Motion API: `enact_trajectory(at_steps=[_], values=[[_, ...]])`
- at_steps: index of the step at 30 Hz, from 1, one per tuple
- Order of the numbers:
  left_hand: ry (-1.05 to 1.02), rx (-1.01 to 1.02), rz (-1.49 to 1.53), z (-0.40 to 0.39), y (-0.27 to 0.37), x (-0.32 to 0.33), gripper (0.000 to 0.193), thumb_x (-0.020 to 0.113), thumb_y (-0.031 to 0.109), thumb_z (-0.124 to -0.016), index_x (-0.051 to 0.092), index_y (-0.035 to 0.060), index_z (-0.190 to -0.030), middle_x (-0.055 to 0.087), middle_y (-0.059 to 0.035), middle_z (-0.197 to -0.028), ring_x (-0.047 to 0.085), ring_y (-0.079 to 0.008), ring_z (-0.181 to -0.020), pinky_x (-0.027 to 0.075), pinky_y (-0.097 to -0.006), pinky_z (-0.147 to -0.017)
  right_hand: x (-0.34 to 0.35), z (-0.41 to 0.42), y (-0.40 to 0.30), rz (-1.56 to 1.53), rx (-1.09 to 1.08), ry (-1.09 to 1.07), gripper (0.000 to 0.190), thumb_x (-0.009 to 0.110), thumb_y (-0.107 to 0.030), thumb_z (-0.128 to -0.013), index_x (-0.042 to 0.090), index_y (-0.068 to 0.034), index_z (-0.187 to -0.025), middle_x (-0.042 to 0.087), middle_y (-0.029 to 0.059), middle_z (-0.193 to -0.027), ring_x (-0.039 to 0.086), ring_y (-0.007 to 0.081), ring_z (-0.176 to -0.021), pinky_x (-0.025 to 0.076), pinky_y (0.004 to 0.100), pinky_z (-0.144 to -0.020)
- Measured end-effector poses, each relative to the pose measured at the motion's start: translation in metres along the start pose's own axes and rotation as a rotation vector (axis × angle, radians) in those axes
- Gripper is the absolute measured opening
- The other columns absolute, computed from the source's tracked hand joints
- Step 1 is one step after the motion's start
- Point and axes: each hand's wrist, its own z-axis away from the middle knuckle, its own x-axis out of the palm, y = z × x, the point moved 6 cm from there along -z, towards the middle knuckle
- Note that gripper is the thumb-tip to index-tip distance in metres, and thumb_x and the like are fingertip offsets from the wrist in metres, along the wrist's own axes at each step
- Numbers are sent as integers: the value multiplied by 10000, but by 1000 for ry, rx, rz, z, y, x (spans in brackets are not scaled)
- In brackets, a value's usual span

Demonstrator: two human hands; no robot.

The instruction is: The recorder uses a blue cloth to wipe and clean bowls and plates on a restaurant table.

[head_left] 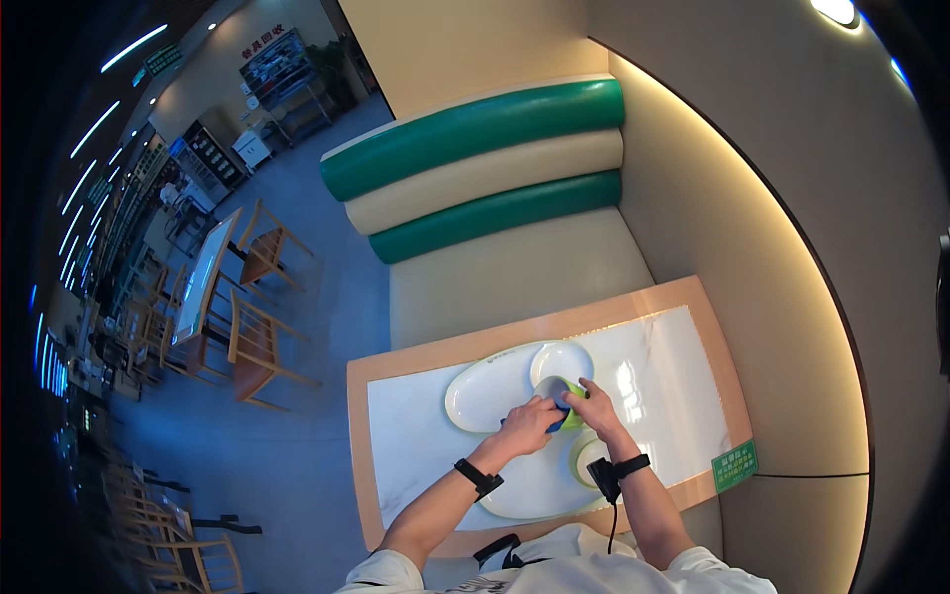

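My right hand grips the rim and side of a green bowl with a pale inside, tilted above the table. My left hand holds a blue cloth or sponge against the bowl; the fingers hide part of it. Beyond the hands, a white oval plate with a green rim lies on the table, with a small round dish at its right end. Nearer me, a second oval plate is partly under my forearms, and another green-rimmed bowl stands by my right wrist.
The table has a wooden border and a white marble-look top. A green sign bearing writing sits at its right corner. A green and cream bench stands beyond, a lit wall at the right, wooden chairs at the left.
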Motion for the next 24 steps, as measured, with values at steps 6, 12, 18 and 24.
enact_trajectory(at_steps=[6,12,18,24], values=[[50,-64,5,-9,2,1,340,737,101,-703,631,100,-1026,551,-52,-1082,533,-283,-1080,513,-434,-848,-1,4,5,-5,-47,94,862,722,-454,-681,481,92,-1304,625,291,-1140,629,346,-1073,484,366,-942],[-6,70,-26,-5,9,-2,366,743,73,-688,657,96,-1043,558,-58,-1073,548,-268,-1045,522,-410,-822,-10,2,2,69,32,-68,869,701,-446,-663,480,93,-1308,619,295,-1154,616,356,-1101,472,366,-964],[81,-8,24,-4,10,0,399,741,35,-683,663,103,-1068,559,-54,-1030,557,-251,-1022,520,-395,-809,5,13,16,-146,62,61,914,699,-444,-665,434,100,-1349,562,303,-1247,581,349,-1154,445,363,-997],[134,-68,54,-4,14,-9,403,723,20,-686,667,109,-1074,556,-51,-1011,560,-253,-1014,519,-390,-797,-2,11,16,-164,40,40,943,706,-453,-660,416,101,-1365,573,297,-1229,595,328,-1135,460,348,-977]])
